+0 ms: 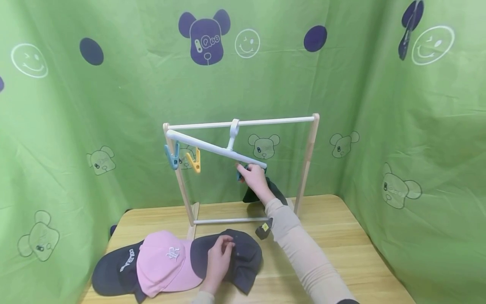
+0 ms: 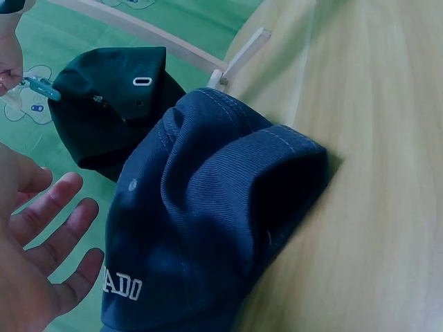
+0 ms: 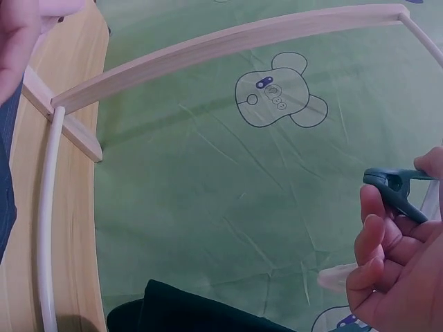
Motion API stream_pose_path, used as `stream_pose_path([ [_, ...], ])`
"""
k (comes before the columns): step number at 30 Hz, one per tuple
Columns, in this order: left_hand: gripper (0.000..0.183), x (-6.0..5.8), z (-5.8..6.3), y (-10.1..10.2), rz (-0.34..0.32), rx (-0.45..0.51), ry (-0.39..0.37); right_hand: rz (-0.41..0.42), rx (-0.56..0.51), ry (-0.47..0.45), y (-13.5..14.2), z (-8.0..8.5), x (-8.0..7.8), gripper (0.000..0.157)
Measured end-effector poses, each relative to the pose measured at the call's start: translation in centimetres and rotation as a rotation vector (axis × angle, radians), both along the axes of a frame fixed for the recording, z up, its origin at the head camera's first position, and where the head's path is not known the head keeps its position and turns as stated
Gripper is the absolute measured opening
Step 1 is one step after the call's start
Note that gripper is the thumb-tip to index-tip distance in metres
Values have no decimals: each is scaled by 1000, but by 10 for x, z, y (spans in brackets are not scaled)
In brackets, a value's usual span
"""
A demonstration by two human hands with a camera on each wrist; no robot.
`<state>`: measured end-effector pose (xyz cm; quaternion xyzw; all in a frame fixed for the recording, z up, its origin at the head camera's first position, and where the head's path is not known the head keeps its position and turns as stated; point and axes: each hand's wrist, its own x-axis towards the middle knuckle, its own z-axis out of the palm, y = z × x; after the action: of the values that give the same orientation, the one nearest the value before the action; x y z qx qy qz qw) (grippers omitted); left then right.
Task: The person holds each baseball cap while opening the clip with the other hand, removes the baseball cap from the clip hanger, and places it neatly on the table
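Observation:
My right hand (image 1: 255,179) pinches a dark teal clothespin (image 3: 398,188) between thumb and fingers, just under the low right end of the white hanger (image 1: 212,147). A dark green cap (image 2: 111,104) hangs below that end, partly hidden by the right arm in the head view. With fingers loosely bent and nothing in them, my left hand (image 1: 219,257) hovers over the navy cap (image 1: 247,253) on the table. That cap bears white lettering, partly visible in the left wrist view. A pink cap (image 1: 159,261) and another dark cap (image 1: 115,268) overlap it in a row leftward.
The hanger hooks over the top bar (image 1: 277,121) of a wooden rack and tilts down to the right. A blue clothespin (image 1: 172,156) and a yellow clothespin (image 1: 194,160) hang from its left half. Green curtains (image 1: 129,93) enclose the wooden table (image 1: 326,236).

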<state>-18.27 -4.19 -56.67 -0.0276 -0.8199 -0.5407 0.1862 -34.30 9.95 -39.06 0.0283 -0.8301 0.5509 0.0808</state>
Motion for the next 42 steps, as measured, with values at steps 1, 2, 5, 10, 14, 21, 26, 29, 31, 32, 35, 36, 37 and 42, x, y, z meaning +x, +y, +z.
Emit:
stream_pose_path([
  [1, 10, -1, 0, 0, -1, 0, -3, 4, -2, -4, 0, 0, 0, 42],
  [2, 10, -2, 1, 0, -4, 3, -9, 9, 1, -7, 0, 0, 0, 41],
  [5, 10, -4, 1, 0, -11, 13, -20, 21, 14, -10, 0, 0, 0, 38],
  [10, 12, -7, 3, 1, -26, 14, -4, 12, 23, -8, 1, -2, -1, 34],
  [14, 12, -11, 4, 1, -29, 1, 11, 21, 51, 1, 2, -4, -1, 32],
  [21, 12, -16, 13, 0, -27, 7, 0, 48, 80, 23, 3, -6, 1, 28],
  [26, 13, -19, 18, 2, -20, -1, 10, 54, 91, 31, 5, -9, 2, 26],
  [29, 12, -22, 22, 4, -18, -15, 26, 64, 82, 31, 6, -9, 3, 25],
  [31, 12, -24, 26, 5, -23, -14, 33, 66, 81, 29, 6, -9, 3, 25],
  [32, 12, -25, 28, 5, -27, -11, 35, 67, 79, 28, 6, -9, 3, 25],
  [35, 11, -28, 32, 6, -39, 2, 31, 71, 76, 27, 7, -9, 3, 27],
  [36, 12, -29, 33, 7, -44, 10, 25, 75, 70, 27, 7, -8, 3, 28],
  [37, 12, -30, 33, 7, -50, 17, 20, 78, 65, 27, 8, -8, 4, 29],
  [42, 15, -33, 34, 9, -66, 38, -8, 83, 23, 36, 12, -8, 5, 32],
])
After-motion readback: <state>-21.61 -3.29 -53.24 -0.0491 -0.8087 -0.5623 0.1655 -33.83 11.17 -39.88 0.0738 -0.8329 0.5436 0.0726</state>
